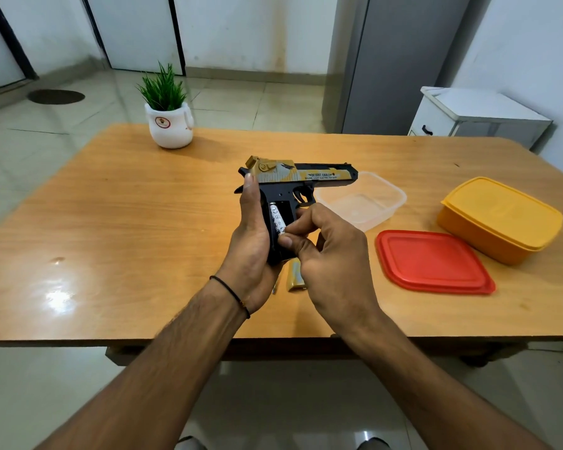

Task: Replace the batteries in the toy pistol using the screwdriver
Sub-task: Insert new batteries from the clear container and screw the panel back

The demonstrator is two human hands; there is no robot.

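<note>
Head view of toy pistol point(306, 177) held over the surface point(111, 222), fingers of the left hand point(251, 241) clamped round its grip to keep the open compartment facing up, fingers of the right hand point(332, 254) pinching the white battery point(276, 219) at its lower end, probably seating it.

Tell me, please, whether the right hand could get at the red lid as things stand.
Probably yes: the red lid lies bare beside the right hand, nothing between, though its fingers pinch the battery.

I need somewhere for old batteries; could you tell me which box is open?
The clear box, just beyond the right hand; the yellow box has its lid on.
</note>
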